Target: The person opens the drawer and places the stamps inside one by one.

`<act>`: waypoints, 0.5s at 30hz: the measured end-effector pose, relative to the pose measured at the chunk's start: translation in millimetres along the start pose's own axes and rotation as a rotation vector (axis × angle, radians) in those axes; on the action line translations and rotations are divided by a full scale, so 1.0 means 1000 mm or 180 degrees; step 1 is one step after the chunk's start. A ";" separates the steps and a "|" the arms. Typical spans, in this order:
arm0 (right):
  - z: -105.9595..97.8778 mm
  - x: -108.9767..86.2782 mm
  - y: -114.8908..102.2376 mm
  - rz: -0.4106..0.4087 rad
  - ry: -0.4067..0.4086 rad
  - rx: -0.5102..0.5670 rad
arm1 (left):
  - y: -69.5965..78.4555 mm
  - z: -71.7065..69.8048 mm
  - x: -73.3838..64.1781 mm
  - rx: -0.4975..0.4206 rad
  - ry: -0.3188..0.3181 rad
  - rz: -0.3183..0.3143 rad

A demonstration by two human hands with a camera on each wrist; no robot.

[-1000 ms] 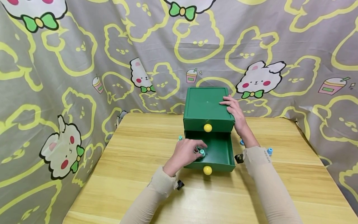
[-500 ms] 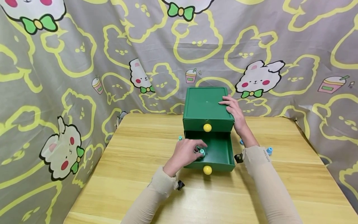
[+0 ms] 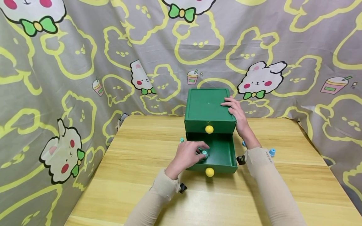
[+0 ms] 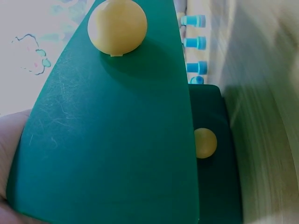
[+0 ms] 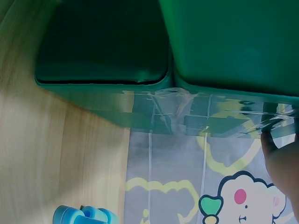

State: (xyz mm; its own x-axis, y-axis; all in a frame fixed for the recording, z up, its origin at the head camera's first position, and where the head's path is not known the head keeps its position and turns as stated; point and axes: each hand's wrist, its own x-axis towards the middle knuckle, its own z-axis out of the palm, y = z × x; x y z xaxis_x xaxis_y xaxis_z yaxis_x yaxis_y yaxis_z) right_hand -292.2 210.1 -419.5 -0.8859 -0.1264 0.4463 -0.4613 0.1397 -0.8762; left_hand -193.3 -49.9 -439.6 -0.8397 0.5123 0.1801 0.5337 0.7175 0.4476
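A green drawer cabinet [image 3: 208,103] stands on the table, its upper drawer closed and a lower drawer [image 3: 222,150] pulled out. My left hand [image 3: 186,153] reaches over that drawer's left side, thumb and fingers around a small teal stepped cylinder [image 3: 204,153]. The other fingers are partly hidden behind the hand. On the cabinet's top right edge rests my right hand [image 3: 237,113], fingers spread. In the left wrist view, the pulled-out drawer's front with a yellow knob [image 4: 117,27] fills the middle, and another knobbed front [image 4: 217,186] shows nearer the table.
A teal piece [image 3: 182,140] stands left of the cabinet. Blue pieces [image 3: 272,152] stand to the right, partly behind the right forearm. Several blue cylinders [image 4: 196,43] show beyond the cabinet in the left wrist view. A patterned curtain [image 3: 158,40] hangs behind the wooden table [image 3: 135,150].
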 end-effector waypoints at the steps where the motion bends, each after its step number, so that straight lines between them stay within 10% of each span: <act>1: 0.001 -0.001 -0.005 -0.0004 -0.0006 0.0015 | 0.000 0.000 0.000 -0.0014 0.0012 0.0007; 15: 0.004 -0.005 -0.021 -0.0015 -0.0011 0.0042 | -0.003 0.003 -0.001 -0.0098 0.0067 0.0037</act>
State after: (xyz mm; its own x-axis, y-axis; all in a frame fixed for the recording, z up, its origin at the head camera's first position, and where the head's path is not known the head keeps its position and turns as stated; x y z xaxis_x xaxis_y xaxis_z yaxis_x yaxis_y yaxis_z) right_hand -277.5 203.8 -404.1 -0.8836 -0.1305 0.4497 -0.4647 0.1260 -0.8764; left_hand -194.1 -51.3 -443.7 -0.8355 0.5103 0.2037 0.5404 0.6964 0.4722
